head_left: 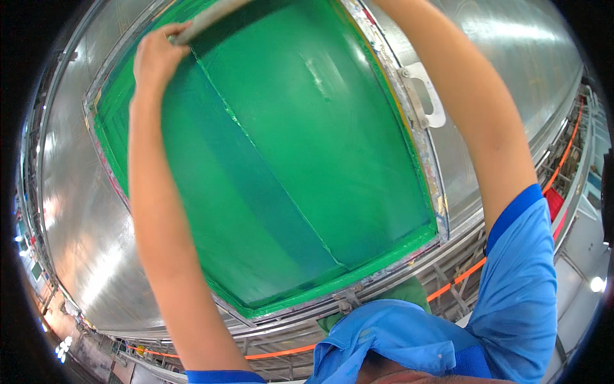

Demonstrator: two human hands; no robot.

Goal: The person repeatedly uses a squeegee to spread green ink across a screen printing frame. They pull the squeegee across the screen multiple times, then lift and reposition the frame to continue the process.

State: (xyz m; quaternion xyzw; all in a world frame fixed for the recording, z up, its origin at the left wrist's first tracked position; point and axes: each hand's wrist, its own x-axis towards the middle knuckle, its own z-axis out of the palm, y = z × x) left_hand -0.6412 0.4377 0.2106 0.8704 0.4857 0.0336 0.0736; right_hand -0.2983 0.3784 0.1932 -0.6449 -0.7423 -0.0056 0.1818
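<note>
My left hand (158, 56) is closed around the left end of a long pale squeegee (214, 16) at the far side of a screen-printing frame (430, 171). The squeegee lies across the green mesh (320, 141), and its right part runs out of the picture at the top. Reaching up along the right side, my right arm (470, 83) leaves the picture at the top, so that hand is hidden. A raised line of wet green ink (256, 146) runs lengthwise over the mesh, with a darker blue-green band to its left.
A white handle-shaped bracket (430, 96) is fixed to the frame's right side. Shiny metal table surfaces (83, 224) lie on both sides. An orange cord or strip (281, 352) runs along the near edge, beside metal rails.
</note>
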